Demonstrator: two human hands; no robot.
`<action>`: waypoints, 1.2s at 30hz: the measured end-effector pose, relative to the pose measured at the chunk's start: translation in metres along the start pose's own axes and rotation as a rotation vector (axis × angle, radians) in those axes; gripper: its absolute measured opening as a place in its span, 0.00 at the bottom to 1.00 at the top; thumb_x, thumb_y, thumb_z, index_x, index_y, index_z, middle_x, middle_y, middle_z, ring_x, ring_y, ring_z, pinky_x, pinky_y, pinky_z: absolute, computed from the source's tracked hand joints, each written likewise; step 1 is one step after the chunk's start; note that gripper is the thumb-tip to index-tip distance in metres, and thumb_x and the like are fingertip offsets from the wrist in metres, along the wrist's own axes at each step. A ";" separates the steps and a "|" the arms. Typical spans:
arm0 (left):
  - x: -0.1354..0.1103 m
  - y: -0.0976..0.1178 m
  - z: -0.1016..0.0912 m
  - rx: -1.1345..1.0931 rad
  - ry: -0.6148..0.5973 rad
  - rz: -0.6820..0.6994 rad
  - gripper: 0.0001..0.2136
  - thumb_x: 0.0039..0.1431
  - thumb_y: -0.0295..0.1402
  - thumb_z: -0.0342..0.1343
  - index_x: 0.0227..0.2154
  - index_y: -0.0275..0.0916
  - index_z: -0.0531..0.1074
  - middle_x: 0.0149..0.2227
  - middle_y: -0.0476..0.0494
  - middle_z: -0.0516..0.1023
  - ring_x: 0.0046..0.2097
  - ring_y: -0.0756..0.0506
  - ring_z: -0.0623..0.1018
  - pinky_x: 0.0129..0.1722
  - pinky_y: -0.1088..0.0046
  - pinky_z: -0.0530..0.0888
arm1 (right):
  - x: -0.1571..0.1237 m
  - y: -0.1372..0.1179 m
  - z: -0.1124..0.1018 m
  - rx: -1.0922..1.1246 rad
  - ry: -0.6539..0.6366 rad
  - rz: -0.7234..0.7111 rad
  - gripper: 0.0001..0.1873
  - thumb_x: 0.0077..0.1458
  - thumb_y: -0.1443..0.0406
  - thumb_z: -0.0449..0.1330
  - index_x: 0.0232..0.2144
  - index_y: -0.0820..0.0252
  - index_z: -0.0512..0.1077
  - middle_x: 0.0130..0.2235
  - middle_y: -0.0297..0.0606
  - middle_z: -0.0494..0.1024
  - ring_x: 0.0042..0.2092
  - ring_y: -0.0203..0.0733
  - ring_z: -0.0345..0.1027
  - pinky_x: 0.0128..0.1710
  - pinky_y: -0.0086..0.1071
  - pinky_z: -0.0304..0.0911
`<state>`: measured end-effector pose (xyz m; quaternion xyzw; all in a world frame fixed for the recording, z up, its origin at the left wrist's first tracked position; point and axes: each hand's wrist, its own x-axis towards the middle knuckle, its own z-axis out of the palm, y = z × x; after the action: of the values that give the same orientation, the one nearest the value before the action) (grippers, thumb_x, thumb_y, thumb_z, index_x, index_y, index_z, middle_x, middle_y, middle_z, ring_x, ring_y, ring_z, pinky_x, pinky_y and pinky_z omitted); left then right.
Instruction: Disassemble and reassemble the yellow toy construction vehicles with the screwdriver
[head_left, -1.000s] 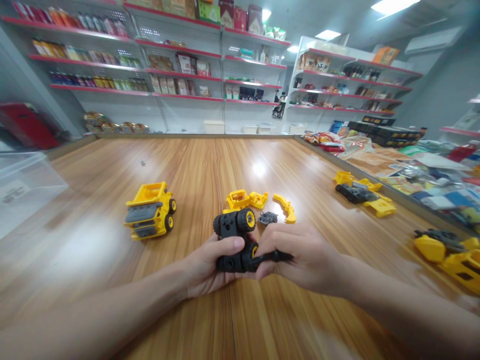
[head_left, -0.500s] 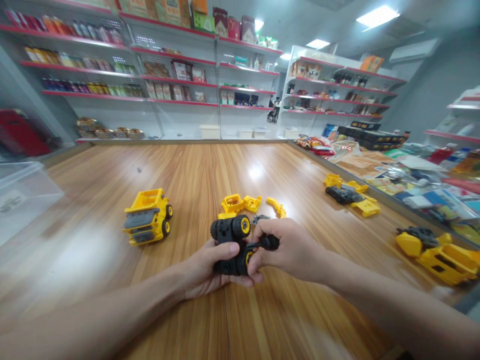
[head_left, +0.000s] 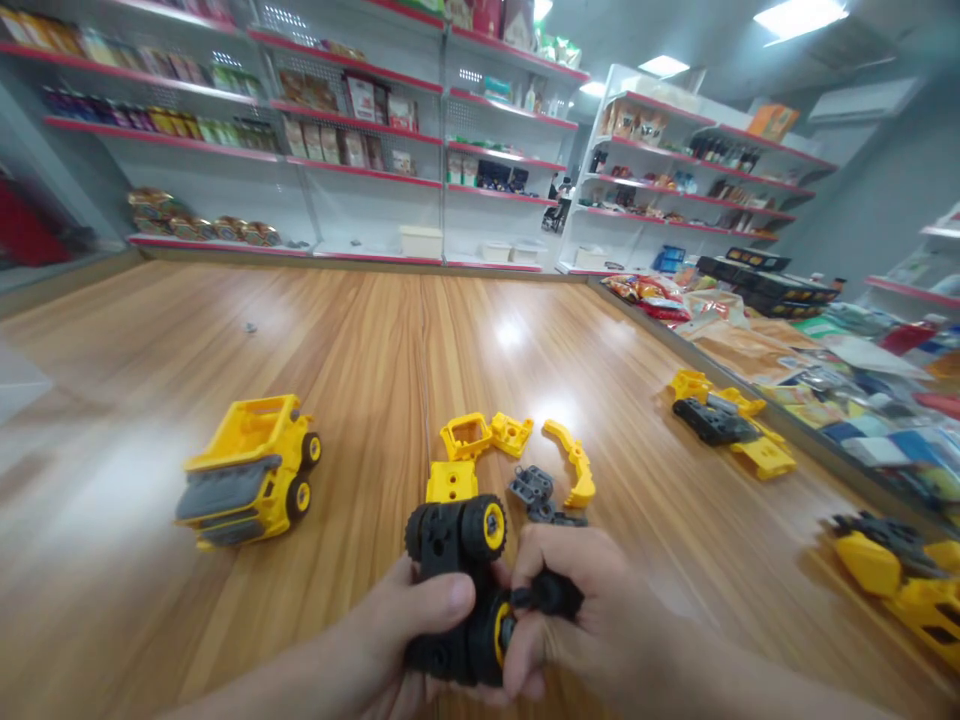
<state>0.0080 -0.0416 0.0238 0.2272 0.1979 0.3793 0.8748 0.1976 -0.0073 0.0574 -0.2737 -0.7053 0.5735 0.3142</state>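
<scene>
My left hand [head_left: 409, 630] is closed around a black toy chassis [head_left: 450, 560] with black and yellow wheels, thumb pressed on its side. My right hand [head_left: 592, 610] is closed on a small black tool [head_left: 551, 592] whose tip meets a yellow wheel hub on the chassis. Both hands hover low over the wooden table [head_left: 375, 340], near its front edge. Just beyond them lie loose yellow parts [head_left: 484, 435], a curved yellow arm [head_left: 574, 470] and small grey pieces [head_left: 531, 485].
A yellow toy dump truck [head_left: 244, 470] stands to the left. A partly taken-apart yellow and black toy [head_left: 724, 425] lies at right, another [head_left: 896, 570] at far right. Packaged goods [head_left: 817, 350] crowd the right side. Stocked shop shelves [head_left: 352, 130] line the back.
The view has dropped closer to the table and shifted, so hands and chassis sit lower in the picture. My right hand has turned the black tool against the wheel.
</scene>
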 end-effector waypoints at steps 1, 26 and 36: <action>0.000 0.000 -0.002 -0.011 0.027 -0.026 0.17 0.52 0.40 0.65 0.38 0.31 0.77 0.31 0.35 0.82 0.35 0.41 0.83 0.34 0.74 0.77 | 0.001 0.002 0.000 -0.062 0.046 -0.040 0.17 0.52 0.56 0.66 0.27 0.57 0.64 0.22 0.27 0.72 0.21 0.30 0.66 0.21 0.21 0.59; -0.006 -0.005 -0.001 -0.003 0.006 0.051 0.15 0.54 0.38 0.63 0.39 0.31 0.75 0.34 0.33 0.83 0.38 0.39 0.84 0.35 0.74 0.80 | -0.008 -0.004 -0.002 -0.426 0.089 -0.318 0.12 0.50 0.62 0.70 0.27 0.60 0.70 0.22 0.27 0.74 0.24 0.30 0.68 0.28 0.23 0.61; -0.003 -0.006 0.000 -0.012 0.041 0.040 0.16 0.54 0.39 0.63 0.39 0.31 0.75 0.32 0.36 0.82 0.37 0.40 0.84 0.34 0.74 0.81 | -0.006 -0.007 -0.003 -0.513 0.147 -0.350 0.14 0.50 0.58 0.69 0.25 0.60 0.70 0.23 0.28 0.74 0.25 0.30 0.66 0.27 0.23 0.60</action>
<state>0.0094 -0.0478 0.0216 0.2180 0.2092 0.4025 0.8641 0.2036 -0.0109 0.0639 -0.2591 -0.8387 0.2929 0.3791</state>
